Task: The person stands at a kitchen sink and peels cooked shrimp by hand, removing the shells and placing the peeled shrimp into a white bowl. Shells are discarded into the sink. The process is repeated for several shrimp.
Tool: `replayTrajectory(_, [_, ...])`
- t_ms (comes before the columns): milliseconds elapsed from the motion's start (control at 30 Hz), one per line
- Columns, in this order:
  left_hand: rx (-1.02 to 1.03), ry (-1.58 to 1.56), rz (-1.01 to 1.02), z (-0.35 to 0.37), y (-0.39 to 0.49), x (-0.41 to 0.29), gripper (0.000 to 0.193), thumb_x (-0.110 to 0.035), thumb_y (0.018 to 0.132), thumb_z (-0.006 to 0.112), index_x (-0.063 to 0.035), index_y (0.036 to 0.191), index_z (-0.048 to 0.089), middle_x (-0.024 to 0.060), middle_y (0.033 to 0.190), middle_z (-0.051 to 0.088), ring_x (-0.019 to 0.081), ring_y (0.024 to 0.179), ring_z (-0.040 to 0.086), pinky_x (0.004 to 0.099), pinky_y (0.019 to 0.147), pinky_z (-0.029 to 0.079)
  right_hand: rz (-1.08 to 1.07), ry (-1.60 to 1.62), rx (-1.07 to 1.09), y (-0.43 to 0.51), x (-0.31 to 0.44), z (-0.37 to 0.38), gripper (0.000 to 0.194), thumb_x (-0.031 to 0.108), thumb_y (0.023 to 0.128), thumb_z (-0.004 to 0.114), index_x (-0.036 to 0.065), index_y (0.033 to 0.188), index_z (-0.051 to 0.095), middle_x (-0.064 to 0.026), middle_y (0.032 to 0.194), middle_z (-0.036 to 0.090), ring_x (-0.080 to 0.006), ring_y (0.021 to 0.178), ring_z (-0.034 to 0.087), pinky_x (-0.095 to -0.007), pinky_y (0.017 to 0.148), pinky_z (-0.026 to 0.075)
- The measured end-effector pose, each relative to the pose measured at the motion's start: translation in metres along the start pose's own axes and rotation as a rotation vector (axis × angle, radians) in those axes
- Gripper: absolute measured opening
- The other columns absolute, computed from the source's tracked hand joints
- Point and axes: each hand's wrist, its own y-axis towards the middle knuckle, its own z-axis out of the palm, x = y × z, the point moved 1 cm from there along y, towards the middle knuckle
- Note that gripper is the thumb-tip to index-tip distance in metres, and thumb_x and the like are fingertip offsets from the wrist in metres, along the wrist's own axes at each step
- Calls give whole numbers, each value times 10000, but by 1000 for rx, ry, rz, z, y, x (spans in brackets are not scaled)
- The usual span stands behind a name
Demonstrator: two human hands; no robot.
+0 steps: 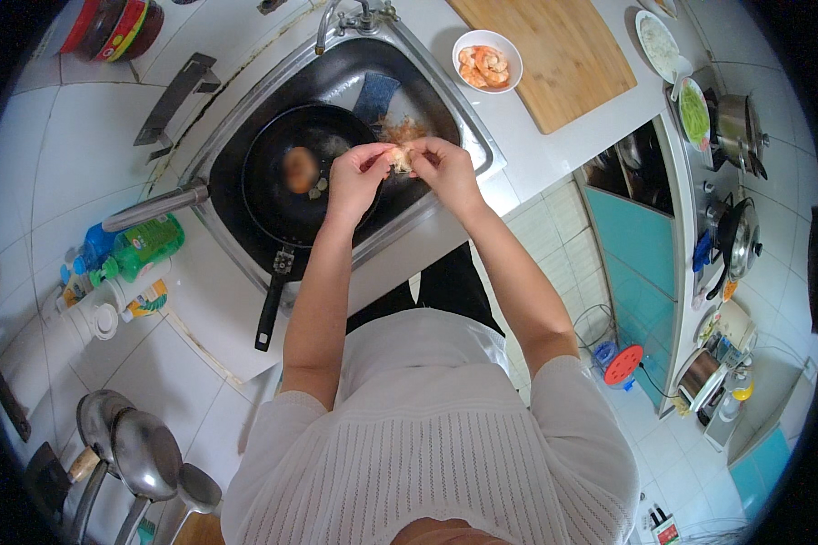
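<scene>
Over the sink, my left hand [358, 178] and my right hand [446, 170] pinch one small pale shrimp [401, 159] between their fingertips. Below them a heap of orange-brown shrimp shells [407, 128] lies in the sink basin. A black frying pan [266, 197] stands in the sink to the left, with a blurred orange-brown patch and small pale bits inside; its handle reaches over the near rim. Beyond the sink, on the counter, a white bowl [487, 61] holds several pink peeled shrimp [482, 66], close to the wooden cutting board [552, 61].
A blue cloth [376, 97] lies in the sink below the faucet [324, 30]. Left of the sink's metal rim [245, 88] are a metal spout [155, 207] and a green detergent bottle [151, 244]. At right, a plate of green vegetable strips [694, 116] stands beside a pot [736, 129].
</scene>
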Motion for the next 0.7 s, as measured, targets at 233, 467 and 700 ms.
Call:
replayTrajectory(233, [-88,227,37,4,-2,-9,213,-104,975,675,23,1140,718,32,933,733,79,781,652,226,706,535,-448,-424,56,7,23,-3,194,123,846,729,17,1007,715,-196,877,681,-392,783,659,-427,733,555])
replayTrajectory(467, [-95,-113,2,10,-5,1,225,-47,948,689,40,1154,705,62,1015,727,109,853,670,254,755,570,-467,-527,37,10,20,1,151,147,866,716,31,960,693,-182,829,669,-378,786,671,-456,713,547])
replayTrajectory(700, [-183,-420,-94,23,-14,4,219,-14,945,676,43,1155,698,103,1047,721,140,894,690,277,800,596,-445,-544,1,10,11,8,146,145,862,718,20,911,662,-196,800,650,-388,744,662,-469,677,540])
